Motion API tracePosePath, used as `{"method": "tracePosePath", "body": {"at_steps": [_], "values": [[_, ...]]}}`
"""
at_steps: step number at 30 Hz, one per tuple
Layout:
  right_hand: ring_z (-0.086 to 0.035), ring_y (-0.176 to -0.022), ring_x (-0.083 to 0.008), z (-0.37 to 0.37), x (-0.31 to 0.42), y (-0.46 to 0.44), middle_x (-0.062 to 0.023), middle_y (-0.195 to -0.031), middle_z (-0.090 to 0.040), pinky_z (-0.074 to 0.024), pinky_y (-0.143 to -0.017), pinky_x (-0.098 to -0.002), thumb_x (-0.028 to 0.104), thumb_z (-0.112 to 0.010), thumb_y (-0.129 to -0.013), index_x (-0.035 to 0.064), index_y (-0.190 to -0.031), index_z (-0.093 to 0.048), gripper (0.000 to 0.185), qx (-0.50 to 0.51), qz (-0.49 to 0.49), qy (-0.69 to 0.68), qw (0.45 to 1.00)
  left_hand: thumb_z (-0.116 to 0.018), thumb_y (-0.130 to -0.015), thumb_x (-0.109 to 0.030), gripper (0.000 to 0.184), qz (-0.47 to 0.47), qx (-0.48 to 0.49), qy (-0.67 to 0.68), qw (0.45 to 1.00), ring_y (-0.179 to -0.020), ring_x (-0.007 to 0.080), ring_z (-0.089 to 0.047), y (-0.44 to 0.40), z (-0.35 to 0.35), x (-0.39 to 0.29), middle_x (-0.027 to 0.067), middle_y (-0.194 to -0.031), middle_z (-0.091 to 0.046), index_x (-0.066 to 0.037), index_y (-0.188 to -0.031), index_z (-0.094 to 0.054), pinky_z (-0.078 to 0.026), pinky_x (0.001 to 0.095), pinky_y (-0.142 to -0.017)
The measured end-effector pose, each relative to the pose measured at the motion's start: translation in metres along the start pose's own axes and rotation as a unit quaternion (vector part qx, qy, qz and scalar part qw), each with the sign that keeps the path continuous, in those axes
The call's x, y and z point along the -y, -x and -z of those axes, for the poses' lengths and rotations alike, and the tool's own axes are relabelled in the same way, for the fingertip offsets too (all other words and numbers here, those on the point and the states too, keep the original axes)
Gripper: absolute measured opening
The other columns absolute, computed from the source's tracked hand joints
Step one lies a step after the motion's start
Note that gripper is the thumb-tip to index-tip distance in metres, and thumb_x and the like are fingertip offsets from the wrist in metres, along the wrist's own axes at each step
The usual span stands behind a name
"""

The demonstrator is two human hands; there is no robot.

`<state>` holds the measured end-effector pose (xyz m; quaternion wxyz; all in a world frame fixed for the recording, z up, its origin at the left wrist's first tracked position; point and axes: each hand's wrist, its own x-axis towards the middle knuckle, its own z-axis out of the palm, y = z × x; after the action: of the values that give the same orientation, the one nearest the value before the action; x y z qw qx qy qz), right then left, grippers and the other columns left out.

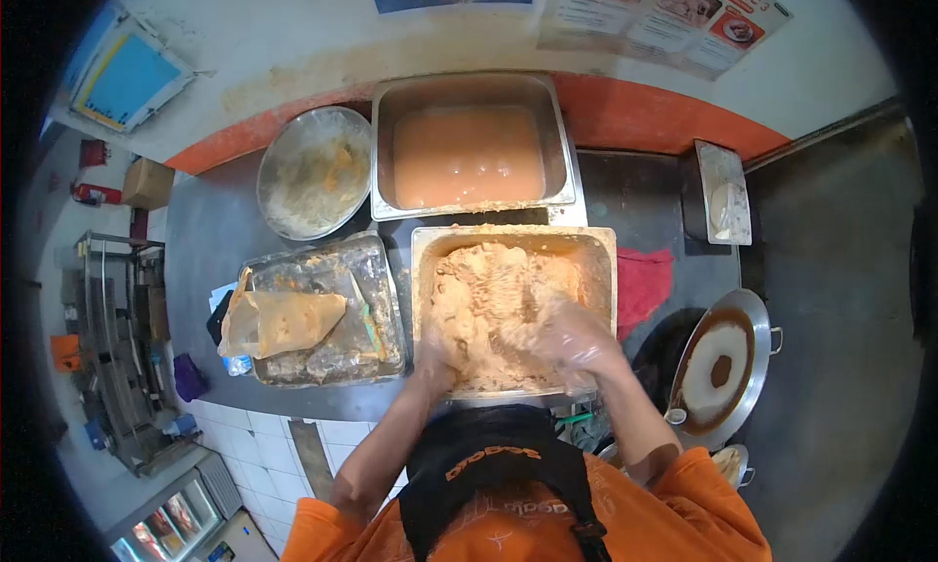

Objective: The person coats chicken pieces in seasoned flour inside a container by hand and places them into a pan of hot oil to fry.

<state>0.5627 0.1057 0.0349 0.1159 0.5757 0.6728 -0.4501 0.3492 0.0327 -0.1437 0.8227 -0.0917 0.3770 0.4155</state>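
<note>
counter (216,207), right hand (576,335) blurred, orange mix (486,277)

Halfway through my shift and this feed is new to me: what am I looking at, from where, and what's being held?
No machine here: these are a person's own hands, left hand and right hand. The single picture comes from a camera on their head, looking down. Both hands are in a metal pan of lumpy, pale orange mixture; I can't tell whether they grip any. Beyond it is orange liquid in another pan. Leftward are a round bowl and a tray with a bag.
</note>
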Motion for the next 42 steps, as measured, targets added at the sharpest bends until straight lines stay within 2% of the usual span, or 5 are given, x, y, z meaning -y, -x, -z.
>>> {"method": "tracePosePath", "body": {"at_steps": [4,13,24,31,42], "values": [[-0.068,-0.085,-0.0325,-0.019,-0.053,-0.03,-0.0206,-0.095,-0.07,-0.0541,-0.082,-0.0405,0.022,-0.065,-0.09,0.0021,-0.107,-0.069,0.027,-0.258,0.149,-0.234,0.925,-0.052,-0.094,-0.033,0.053,-0.267,-0.06,-0.65,0.709,-0.117,0.03,-0.059,0.021,0.019,0.014,0.0163,-0.129,-0.059,-0.002,-0.136,-0.049,-0.053,0.0455,-0.095],[-0.069,-0.085,-0.0346,-0.031,-0.051,-0.102,-0.0166,-0.089,-0.071,-0.0533,-0.076,-0.0403,0.016,-0.064,-0.088,0.0029,-0.096,-0.071,0.016,-0.497,0.089,-0.184,0.844,-0.052,-0.092,-0.038,0.059,-0.092,-0.06,-0.069,0.992,-0.122,0.0339,-0.056,0.012,0.016,0.026,0.0158,-0.135,-0.056,-0.007,-0.142,-0.046,-0.044,0.0557,-0.105],[-0.069,-0.078,-0.0271,-0.076,0.007,-0.141,-0.0168,-0.09,-0.072,-0.0553,-0.071,-0.0372,0.02,-0.068,-0.089,0.0007,-0.095,-0.071,0.02,-0.387,0.161,-0.315,0.851,-0.055,-0.095,-0.035,0.049,-0.123,-0.051,0.105,0.986,-0.114,0.0294,-0.062,0.03,-0.023,0.009,0.0119,-0.126,-0.061,-0.009,-0.136,-0.05,-0.053,0.0479,-0.097],[-0.06,-0.114,-0.037,-0.071,0.006,-0.096,-0.0246,-0.115,-0.065,-0.0462,-0.099,-0.0472,0.038,-0.069,-0.087,0.0015,-0.114,-0.065,0.045,-0.174,0.182,0.08,0.964,-0.052,-0.097,-0.046,0.055,-0.132,-0.12,0.093,0.98,-0.114,0.0301,-0.062,0.018,-0.02,0.013,0.0128,-0.13,-0.06,-0.01,-0.139,-0.05,-0.053,0.0489,-0.097],[-0.064,-0.08,-0.019,-0.129,-0.14,-0.142,-0.0073,-0.09,-0.069,-0.0513,-0.07,-0.0361,0.031,-0.081,-0.078,-0.0036,-0.12,-0.06,0.058,-0.057,-0.041,-0.369,0.927,-0.052,-0.102,-0.035,0.045,-0.122,-0.186,-0.001,0.975,-0.089,0.0249,-0.071,-0.052,-0.016,0.039,0.0123,-0.11,-0.068,0.002,-0.127,-0.057,-0.061,0.0404,-0.079]]}}
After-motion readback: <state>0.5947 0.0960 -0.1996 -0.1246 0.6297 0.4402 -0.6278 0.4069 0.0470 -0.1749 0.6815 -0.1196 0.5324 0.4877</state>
